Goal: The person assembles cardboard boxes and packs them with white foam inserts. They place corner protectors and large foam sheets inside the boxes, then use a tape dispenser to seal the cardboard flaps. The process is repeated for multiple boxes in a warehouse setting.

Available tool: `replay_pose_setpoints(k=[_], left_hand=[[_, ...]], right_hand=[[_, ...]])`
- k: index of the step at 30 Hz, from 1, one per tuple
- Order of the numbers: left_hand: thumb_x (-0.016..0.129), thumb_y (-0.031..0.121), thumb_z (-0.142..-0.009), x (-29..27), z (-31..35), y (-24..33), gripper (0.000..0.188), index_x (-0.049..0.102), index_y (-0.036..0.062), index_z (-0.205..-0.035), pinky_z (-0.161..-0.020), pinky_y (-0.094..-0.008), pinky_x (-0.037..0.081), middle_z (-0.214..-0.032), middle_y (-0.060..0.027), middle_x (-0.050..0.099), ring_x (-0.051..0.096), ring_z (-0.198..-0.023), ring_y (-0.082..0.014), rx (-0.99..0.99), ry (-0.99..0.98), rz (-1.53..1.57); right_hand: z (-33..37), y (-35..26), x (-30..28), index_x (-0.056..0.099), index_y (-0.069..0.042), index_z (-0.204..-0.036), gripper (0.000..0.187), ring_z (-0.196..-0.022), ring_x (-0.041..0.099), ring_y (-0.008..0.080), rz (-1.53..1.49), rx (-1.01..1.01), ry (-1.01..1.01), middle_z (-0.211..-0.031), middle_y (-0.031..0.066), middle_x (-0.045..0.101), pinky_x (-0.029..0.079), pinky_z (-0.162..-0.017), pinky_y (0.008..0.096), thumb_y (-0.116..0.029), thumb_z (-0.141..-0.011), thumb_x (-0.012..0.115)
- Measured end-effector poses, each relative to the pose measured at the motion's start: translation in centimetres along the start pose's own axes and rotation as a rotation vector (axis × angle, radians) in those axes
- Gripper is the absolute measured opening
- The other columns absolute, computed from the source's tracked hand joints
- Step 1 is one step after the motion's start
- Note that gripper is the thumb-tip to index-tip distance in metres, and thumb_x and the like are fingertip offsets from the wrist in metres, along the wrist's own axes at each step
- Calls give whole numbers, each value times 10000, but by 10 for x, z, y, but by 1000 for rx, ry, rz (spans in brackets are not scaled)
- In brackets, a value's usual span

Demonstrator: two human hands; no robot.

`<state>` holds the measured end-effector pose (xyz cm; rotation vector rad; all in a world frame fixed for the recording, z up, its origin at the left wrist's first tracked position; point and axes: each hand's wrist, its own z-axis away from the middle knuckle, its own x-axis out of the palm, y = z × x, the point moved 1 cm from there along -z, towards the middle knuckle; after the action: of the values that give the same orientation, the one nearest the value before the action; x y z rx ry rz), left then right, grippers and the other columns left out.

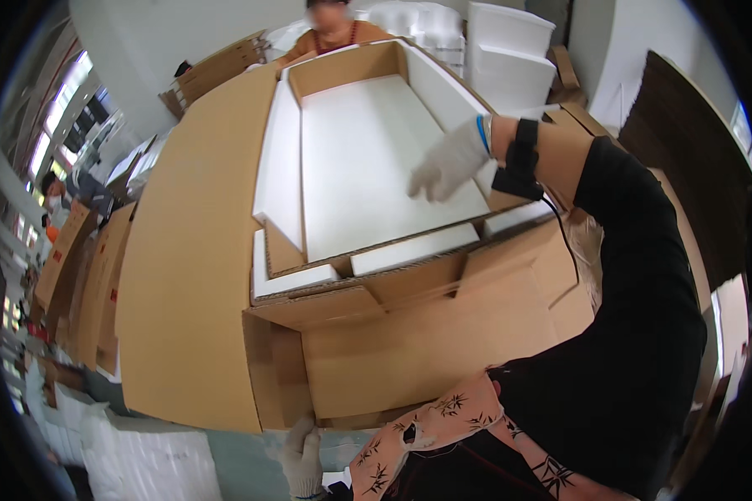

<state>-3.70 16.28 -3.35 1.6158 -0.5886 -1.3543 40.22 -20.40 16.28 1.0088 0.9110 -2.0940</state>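
Observation:
In front of me lies a large open cardboard carton [443,338]. An inner cardboard tray [342,71] lined with white foam strips [414,250] sits in it, with a smooth white panel [368,142] inside. My right hand [451,163], in a white knit glove, hovers over the panel's right part; its fingers are apart, loosely bent and hold nothing. At the carton's near left corner is my gloved left hand [301,459]. Its fingers are closed at the lower cardboard edge, partly hidden there. A wide brown flap [192,250] spreads to the left.
Across the carton, another person [330,33] stands with an arm at its far left side. White foam pieces [510,58] are stacked behind on the right. Folded cardboard [100,284] stands at left; wrapped white foam [150,459] lies at lower left. A dark cardboard sheet [685,159] leans at right.

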Motion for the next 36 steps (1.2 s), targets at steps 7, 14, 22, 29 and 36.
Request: replay_pose_setpoints(k=[7,14,22,29,36], left_hand=[[636,227,-934,2,30,5,369,639,-51,-1176,-939,-357,492,-1077,-161,657,607,-1054,-263,-374,-31,68],[630,196,-909,50,27,-115,421,613,-71,-1234,-914,-347,510,-1105,-149,696,664,-1025,-245,-606,-260,-176],[629,216,-913,134,37,-74,425,618,-57,-1237,-930,-352,505,-1127,-157,691,659,-1049,-256,-636,-465,-388],[628,234,-916,160,24,-38,428,621,-45,-1240,-945,-356,500,-1146,-163,687,655,-1070,-266,-595,-571,-512],[627,252,-919,175,1,-45,431,625,-33,-1244,-959,-360,495,-1165,-170,683,650,-1092,-276,-520,-722,-632]], right_hand=[[250,-7,76,556,-39,-1364,457,-1075,627,143,-355,238,1161,-1166,91,688,482,-982,276,-214,-945,607],[372,140,321,679,-117,-1174,380,-1070,654,346,-248,1295,1135,-1117,166,703,516,-900,421,-326,-869,591],[285,201,426,595,-88,-1286,492,-1091,639,388,-461,1147,934,-1136,219,684,515,-911,452,-285,-838,632],[276,233,408,610,-71,-1254,461,-1072,651,391,-603,1061,961,-1122,215,691,525,-892,462,-281,-843,616],[326,115,459,587,-115,-1328,524,-1088,642,374,-747,950,1047,-1167,184,685,511,-926,452,-367,-869,605]])
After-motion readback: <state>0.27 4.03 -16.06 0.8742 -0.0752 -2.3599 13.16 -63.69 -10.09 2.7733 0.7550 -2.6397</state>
